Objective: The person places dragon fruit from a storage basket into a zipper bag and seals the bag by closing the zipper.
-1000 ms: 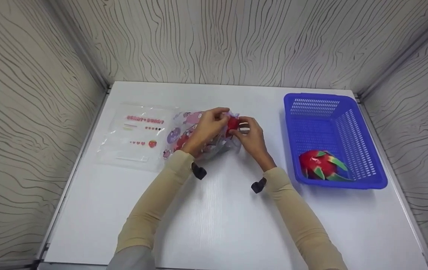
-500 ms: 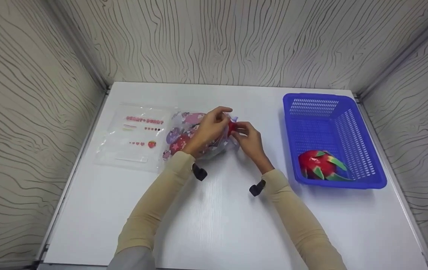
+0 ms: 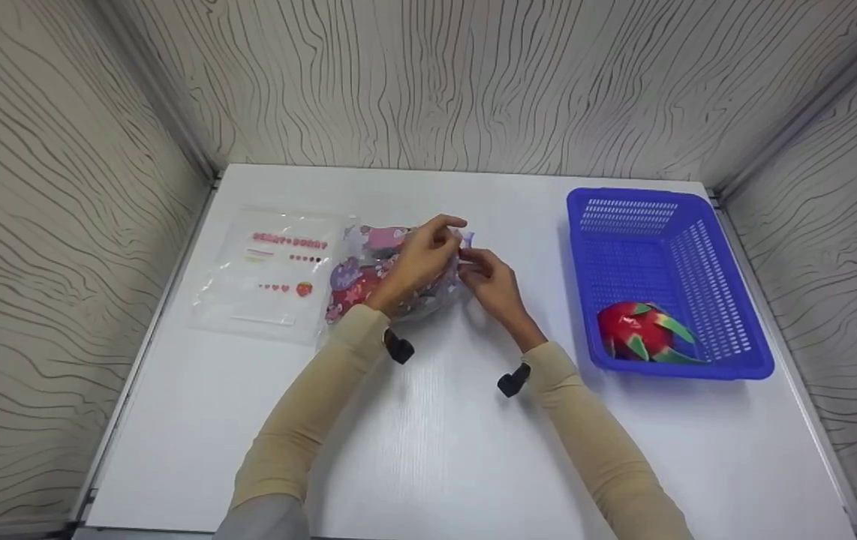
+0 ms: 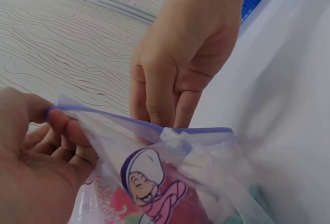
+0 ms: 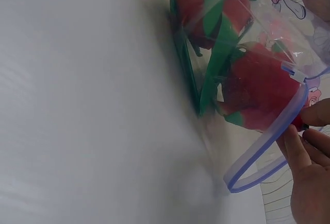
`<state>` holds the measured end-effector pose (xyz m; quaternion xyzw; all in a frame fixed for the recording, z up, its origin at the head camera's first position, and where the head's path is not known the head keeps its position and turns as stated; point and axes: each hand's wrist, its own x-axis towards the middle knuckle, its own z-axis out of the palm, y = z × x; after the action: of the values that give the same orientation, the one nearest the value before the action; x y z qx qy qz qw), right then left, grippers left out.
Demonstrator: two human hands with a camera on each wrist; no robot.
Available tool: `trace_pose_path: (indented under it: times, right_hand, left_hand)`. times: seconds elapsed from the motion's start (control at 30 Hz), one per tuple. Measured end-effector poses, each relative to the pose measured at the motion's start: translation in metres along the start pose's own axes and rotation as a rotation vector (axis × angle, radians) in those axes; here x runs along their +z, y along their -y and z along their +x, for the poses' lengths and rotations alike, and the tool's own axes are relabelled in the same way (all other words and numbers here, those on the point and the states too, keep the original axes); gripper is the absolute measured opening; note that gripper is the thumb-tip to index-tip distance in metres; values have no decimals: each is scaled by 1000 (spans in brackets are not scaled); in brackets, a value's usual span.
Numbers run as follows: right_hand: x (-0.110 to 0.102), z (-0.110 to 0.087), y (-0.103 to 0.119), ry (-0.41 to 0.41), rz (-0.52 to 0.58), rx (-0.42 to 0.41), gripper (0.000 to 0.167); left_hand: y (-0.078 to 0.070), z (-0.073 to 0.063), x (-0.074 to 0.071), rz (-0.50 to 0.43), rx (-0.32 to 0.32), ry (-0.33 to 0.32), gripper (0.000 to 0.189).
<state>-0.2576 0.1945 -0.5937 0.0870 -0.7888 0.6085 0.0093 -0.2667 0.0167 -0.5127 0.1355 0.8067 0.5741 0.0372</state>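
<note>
A clear printed zip bag [image 3: 357, 281] with a purple closure lies on the table. My left hand [image 4: 36, 162] pinches a corner of its mouth between thumb and fingers. Inside it, in the right wrist view, a red-and-green dragon fruit [image 5: 255, 85] sits near the mouth. My right hand [image 5: 312, 177] reaches into the opening and pinches the red tip of this fruit. Deeper in the bag shows more red and green fruit [image 5: 201, 7], blurred by the plastic. From the head view, the fingertips of my right hand are hidden behind the bag's edge.
A flat clear bag [image 3: 271, 262] with small red print lies on the left of the white table [image 3: 413, 465]. At the right stands a blue perforated basket [image 3: 680, 369], with one dragon fruit [image 3: 635, 330] in its near left corner. Wood-patterned walls surround the table.
The red fruit has moved left and down into the bag with my right hand, and is now mostly out of sight in the head view. My left hand has stayed nearly still.
</note>
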Motion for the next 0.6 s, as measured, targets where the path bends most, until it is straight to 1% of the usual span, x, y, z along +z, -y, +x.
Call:
trace_pose_path:
  times: [0.13,0.3,0.43,0.6]
  right_hand:
    - [1,1,1,68,23,16,43]
    - [2,1,3,130,-9,42,49]
    - [2,2,3,134,-22,43,49]
    - [3,0,3,111,-37,22,43]
  left_hand:
    - [1,0,-1,22,0,10,32]
    - [2,0,-2,17,-6,19,33]
    - [2,0,-2,-2,-14,14,34]
    - [1,1,-2,1,-42,7,35]
